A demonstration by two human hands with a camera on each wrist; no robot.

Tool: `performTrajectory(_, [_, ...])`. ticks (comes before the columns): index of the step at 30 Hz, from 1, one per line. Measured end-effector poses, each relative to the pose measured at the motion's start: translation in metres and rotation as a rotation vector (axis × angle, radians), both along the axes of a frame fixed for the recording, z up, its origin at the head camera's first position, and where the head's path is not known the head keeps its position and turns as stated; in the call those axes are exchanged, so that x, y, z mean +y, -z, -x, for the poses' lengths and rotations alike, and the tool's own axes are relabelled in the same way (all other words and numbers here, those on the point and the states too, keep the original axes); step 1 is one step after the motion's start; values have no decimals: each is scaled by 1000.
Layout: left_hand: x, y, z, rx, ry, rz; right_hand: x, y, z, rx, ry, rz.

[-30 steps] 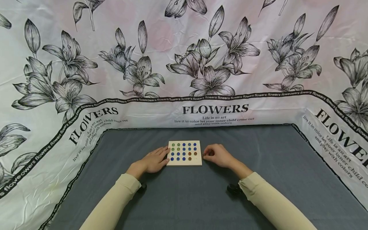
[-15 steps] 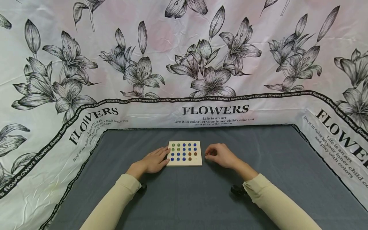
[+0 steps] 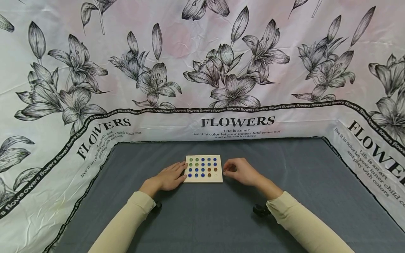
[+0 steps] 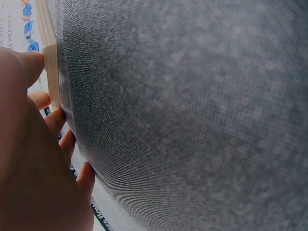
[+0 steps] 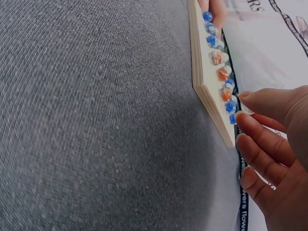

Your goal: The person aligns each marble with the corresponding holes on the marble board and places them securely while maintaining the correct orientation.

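A light wooden board [image 3: 203,180] lies on the grey cloth, with rows of blue, green and orange-brown glass marbles [image 3: 203,169] in its hollows. One hollow at the near right corner holds no marble. My left hand [image 3: 171,176] lies flat at the board's left side, thumb and fingertips against its edge, as the left wrist view also shows. Just off the right edge, my right hand [image 3: 242,171] has thumb and index finger brought together around a small pale, clear marble [image 5: 247,107], mostly hidden by the fingertips. Its other fingers curve loosely below.
Grey cloth [image 3: 196,218] covers the tabletop around the board. Behind it rises a white flower-printed sheet [image 3: 237,130] with a black lettered border. Dark wrist devices [image 3: 261,210] sit under both cuffs.
My right hand drew slightly away from the board to the right, then came back close to its right edge. The left hand and the board stay in place.
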State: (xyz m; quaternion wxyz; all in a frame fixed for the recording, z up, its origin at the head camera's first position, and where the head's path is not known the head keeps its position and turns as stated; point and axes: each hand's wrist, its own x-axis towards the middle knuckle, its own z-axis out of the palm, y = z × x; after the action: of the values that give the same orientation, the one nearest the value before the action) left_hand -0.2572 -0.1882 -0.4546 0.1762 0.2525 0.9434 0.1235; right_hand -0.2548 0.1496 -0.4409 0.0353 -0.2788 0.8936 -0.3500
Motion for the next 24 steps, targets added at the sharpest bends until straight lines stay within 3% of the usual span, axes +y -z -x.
performTrajectory(6, [0,4,1,7,-9,-1,-6,2,0,2,-14,0])
performTrajectory(16, [1,-2,-3,16,11,-13,-18,7,0,38,-58,8])
performTrajectory(24, [-1,4,0,21,5,3,-24,12,1,50,-70,-7])
